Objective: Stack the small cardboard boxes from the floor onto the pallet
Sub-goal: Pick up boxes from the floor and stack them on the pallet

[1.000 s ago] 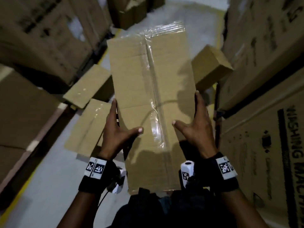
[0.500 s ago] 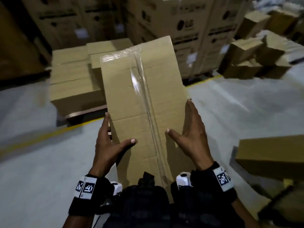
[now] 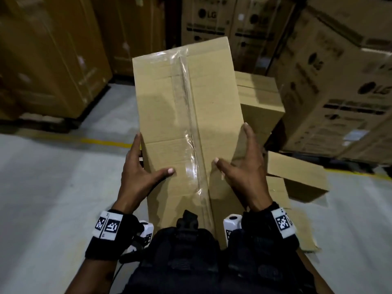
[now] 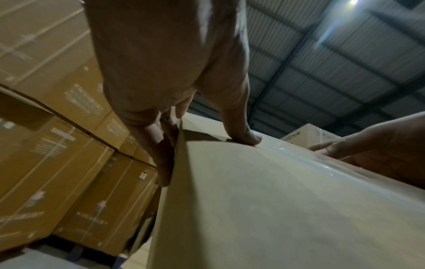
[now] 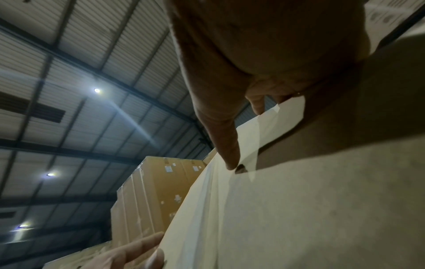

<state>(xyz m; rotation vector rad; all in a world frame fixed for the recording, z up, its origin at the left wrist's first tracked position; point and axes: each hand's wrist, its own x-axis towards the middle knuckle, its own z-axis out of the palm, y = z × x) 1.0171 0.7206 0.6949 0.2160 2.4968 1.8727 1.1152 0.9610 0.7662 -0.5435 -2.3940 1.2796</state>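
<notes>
The cardboard box (image 3: 186, 115), long and sealed down its top with clear tape (image 3: 188, 124), is held off the floor in front of the person's chest, its near end against the dark vest (image 3: 191, 251) and its far end pointing away. The left hand (image 3: 141, 172) clamps the box's left side: straight fingers (image 4: 161, 160) lie flat along the side wall while the thumb presses down on the top face. The right hand (image 3: 244, 168) mirrors it on the right side, fingers flat along the wall, thumb on top near the tape. Both wrists carry black bands with printed markers.

Just right of the held box, two small cardboard boxes (image 3: 297, 177) lie on the grey floor (image 3: 53, 198), one tilted over the other. Beyond the box's far right corner stands a stack of plain boxes (image 3: 258, 98). A yellow floor line (image 3: 101, 142) runs left of the box. Past it, large appliance cartons (image 3: 339, 81) marked LG stand behind and to the right, and tall wrapped cartons (image 3: 53, 60) stand to the left. The wrist views show a ribbed metal roof (image 5: 69, 91) with small lamps.
</notes>
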